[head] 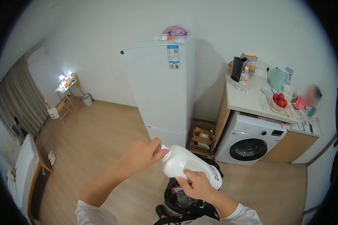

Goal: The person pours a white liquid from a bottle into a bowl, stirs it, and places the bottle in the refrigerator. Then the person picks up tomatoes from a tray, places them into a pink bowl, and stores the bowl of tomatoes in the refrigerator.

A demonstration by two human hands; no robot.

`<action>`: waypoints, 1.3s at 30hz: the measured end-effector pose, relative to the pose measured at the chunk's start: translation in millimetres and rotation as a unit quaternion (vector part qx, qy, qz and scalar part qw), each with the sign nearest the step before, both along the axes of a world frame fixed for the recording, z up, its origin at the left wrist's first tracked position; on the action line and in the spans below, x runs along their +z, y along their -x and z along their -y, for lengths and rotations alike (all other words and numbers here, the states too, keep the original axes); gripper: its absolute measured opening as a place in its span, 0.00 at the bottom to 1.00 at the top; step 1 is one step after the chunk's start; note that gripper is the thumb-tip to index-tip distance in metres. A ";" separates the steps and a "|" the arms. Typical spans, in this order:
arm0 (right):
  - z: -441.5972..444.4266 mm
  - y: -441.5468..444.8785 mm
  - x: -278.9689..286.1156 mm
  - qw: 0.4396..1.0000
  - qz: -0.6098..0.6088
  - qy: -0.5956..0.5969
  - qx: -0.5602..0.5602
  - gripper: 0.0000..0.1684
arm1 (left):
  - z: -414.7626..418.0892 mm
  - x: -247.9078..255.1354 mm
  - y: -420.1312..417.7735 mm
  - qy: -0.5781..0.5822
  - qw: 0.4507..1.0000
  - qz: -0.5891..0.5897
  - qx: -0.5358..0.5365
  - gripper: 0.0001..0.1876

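A large white plastic jug (176, 160) with a moulded handle is held tilted in front of me, its neck towards the upper left. My left hand (146, 154) has its fingers and thumb closed around the white cap (164, 150) at the neck. Around the handle is my right hand (197, 184), near the middle of the jug. Part of a printed label shows by the jug's base. Beneath it, an open black bag (183, 201) with clear plastic-wrapped contents stands on the floor close to my foot; the jug and my right hand hide part of it.
Ahead stands a white refrigerator (160, 90). Cardboard boxes (202, 137) lie between it and a counter (242, 98) bearing a kettle and a bowl of red fruit. Under the counter is a front-loading washing machine (248, 143). A bed (28, 166), wooden chair (62, 108) and bin (87, 99) are at left.
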State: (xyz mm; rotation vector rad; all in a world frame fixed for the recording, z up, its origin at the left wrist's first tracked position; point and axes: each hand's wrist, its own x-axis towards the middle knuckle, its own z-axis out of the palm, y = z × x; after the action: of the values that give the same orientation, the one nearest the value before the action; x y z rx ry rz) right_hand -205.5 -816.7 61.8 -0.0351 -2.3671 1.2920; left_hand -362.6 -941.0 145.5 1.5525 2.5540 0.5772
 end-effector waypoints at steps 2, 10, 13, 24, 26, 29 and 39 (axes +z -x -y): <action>27.3 18.7 4.2 0.998 0.024 0.061 0.009 0.17 | 25.2 -14.0 36.7 -0.088 0.989 -0.049 -0.104 0.12; 106.2 58.6 -8.2 0.998 0.014 0.057 -0.026 0.15 | 94.2 -24.5 83.7 -0.127 0.971 -0.143 -0.140 0.09; 128.4 73.7 -16.3 0.994 0.004 -0.076 -0.073 0.16 | 110.6 -26.7 87.5 -0.077 0.992 -0.080 -0.066 0.08; 126.7 159.4 -53.0 0.764 0.205 0.522 0.321 0.22 | 138.8 -58.3 194.7 -0.183 0.931 -0.147 -0.281 0.07; 130.1 186.0 -55.0 0.854 0.198 0.421 0.233 0.23 | 136.4 -72.6 220.0 -0.210 0.935 -0.158 -0.237 0.09; 132.9 233.9 -46.8 0.998 -0.028 -0.007 -0.054 0.19 | 139.5 -89.5 260.9 -0.209 0.944 -0.188 -0.170 0.09; 95.7 377.9 -91.4 0.950 -0.012 0.312 0.024 0.25 | 72.4 -73.9 415.1 -0.152 0.924 -0.184 -0.298 0.12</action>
State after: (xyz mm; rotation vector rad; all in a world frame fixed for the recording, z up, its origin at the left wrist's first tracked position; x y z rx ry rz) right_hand -583.5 -912.3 -29.6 -0.1524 -1.8546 1.9983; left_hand -777.7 -1013.4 71.6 2.6180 2.0686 0.6660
